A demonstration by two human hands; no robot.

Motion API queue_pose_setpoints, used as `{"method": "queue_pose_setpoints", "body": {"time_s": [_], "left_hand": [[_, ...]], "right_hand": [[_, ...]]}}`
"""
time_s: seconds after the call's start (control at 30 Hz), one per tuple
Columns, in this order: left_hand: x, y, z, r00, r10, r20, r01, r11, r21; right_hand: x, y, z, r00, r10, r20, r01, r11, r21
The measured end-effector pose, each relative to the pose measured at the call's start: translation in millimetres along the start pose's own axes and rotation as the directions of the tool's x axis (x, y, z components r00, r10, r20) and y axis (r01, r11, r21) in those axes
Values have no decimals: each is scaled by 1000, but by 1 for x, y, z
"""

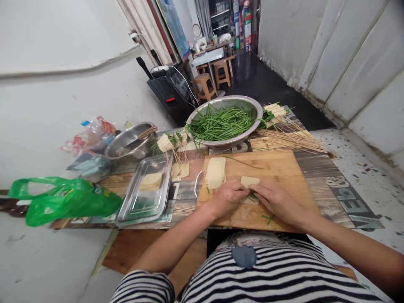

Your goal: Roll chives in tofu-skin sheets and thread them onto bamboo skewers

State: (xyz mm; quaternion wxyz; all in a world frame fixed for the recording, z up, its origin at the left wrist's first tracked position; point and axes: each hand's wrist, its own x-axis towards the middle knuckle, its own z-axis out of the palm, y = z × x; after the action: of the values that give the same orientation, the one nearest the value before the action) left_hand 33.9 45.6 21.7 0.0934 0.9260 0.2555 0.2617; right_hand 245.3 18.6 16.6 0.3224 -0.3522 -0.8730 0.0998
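Rectangular wooden board (277,168) lay flat mid-table. Behind it, round shiny steel bowl (253,108), heaped with long thin chives (221,124). Off to left, flat steel tray (147,206). Thin bamboo skewers (290,141) fanned out right. Left hand (229,197) and right hand (277,201), fingers curled down, pinched pale square tofu sheet (249,181) on board's near middle.

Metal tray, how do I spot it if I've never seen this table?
Start at the wooden cutting board. Just left of it lies the metal tray. Unlike the round steel bowl behind it, it is flat and rectangular.
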Motion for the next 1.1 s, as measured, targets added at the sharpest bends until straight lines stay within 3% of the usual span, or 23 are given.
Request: {"method": "queue_pose_setpoints", "body": {"time_s": [0.13, 0.33, 0.47, 0.57, 0.77, 0.9, 1.0, 1.1], "left_hand": [[-4, 0, 4, 997, -30, -75, 29, 999, -21], [-5, 0, 4, 996, -19, -88, 20, 1000, 4], [-2, -2, -6, 999, 41, 35, -40, 999, -21], [-2, -5, -8, 988, 114, 109, -113, 994, -12], [-6, -4, 1, 1000, 25, -7, -25, 1000, -14], [-8, 1, 3, 990, -88, -113, 71, 987, -143], [-10, 4, 4, 978, -170, -123, 147, 973, -178], [-11, 4, 3, 981, -161, -107, 146, 980, -135]], "right_hand": [[-2, -4, -1, 994, -85, 70, 94, 986, -139], [-10, -8, 8, 971, -211, 111, 238, 898, -369], [-10, -11, 6, 947, -272, 170, 320, 818, -478], [-7, -11, 1, 948, -277, 156, 318, 821, -474], [-6, -9, 3, 984, -163, 79, 180, 922, -343], [-2, -7, 0, 999, 16, 45, -14, 998, -59], [3, -1, -2, 981, 186, 64, -195, 961, 197], [5, 8, 1, 945, 301, 130, -327, 895, 303]]}}
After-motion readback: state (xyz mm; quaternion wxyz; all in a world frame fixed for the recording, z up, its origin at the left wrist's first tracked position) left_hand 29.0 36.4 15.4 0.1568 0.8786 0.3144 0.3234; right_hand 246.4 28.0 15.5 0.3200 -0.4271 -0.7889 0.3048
